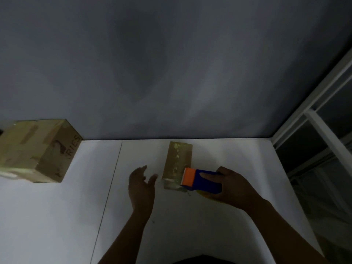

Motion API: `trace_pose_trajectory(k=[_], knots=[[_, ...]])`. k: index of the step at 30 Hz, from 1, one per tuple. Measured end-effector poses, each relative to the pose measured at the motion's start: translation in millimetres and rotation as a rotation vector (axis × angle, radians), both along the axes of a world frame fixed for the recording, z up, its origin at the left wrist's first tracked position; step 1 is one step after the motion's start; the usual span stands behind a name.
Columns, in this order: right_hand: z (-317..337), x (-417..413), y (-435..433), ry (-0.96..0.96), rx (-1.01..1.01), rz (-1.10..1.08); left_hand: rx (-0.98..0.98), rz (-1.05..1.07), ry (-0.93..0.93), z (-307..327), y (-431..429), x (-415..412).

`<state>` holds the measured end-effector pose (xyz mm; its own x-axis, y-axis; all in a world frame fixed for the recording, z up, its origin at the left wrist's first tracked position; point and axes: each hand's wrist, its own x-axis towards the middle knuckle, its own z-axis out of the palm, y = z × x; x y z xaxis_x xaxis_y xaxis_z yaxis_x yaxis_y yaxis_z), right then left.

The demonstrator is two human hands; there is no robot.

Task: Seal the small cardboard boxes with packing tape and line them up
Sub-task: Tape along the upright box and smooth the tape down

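Observation:
A small brown cardboard box [178,161] lies on the white table [228,159], its top shiny with tape. My right hand [233,184] grips a blue tape dispenser [206,181] whose orange front end sits on the box's near right corner. My left hand [142,184] hovers just left of the box with fingers spread, apart from it. A larger taped cardboard box [38,151] with dark print on its side stands at the table's far left.
A grey wall [171,63] rises right behind the table's back edge. A white-framed window or door [314,130] runs along the right side. A thin dark seam [110,187] crosses the tabletop between the two boxes.

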<state>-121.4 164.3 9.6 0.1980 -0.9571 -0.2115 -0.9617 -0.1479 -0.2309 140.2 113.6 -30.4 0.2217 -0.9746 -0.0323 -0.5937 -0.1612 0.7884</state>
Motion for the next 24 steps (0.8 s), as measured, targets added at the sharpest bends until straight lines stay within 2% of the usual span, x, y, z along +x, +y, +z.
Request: trace_pose_trajectory(k=[2, 4, 8, 13, 17, 19, 24], knots=[[0, 5, 1, 0.006, -0.001, -0.005, -0.108, -0.073, 0.010, 7, 8, -8], [0, 10, 2, 0.004, 0.012, -0.009, -0.125, -0.163, 0.057, 11, 13, -17], [3, 15, 3, -0.007, 0.068, -0.022, -0.127, -0.183, 0.045, 5, 9, -14], [5, 28, 2, 0.070, 0.067, 0.036, -0.076, -0.374, -0.110, 7, -18, -14], [2, 41, 4, 0.062, 0.021, 0.062, 0.015, -0.569, -0.401, -15, -41, -15], [-1, 39, 6, 0.044, 0.000, 0.052, 0.107, -0.587, -0.452, -16, -43, -13], [-2, 35, 11, 0.013, -0.021, 0.050, 0.073, -0.607, -0.601, -16, -40, -12]])
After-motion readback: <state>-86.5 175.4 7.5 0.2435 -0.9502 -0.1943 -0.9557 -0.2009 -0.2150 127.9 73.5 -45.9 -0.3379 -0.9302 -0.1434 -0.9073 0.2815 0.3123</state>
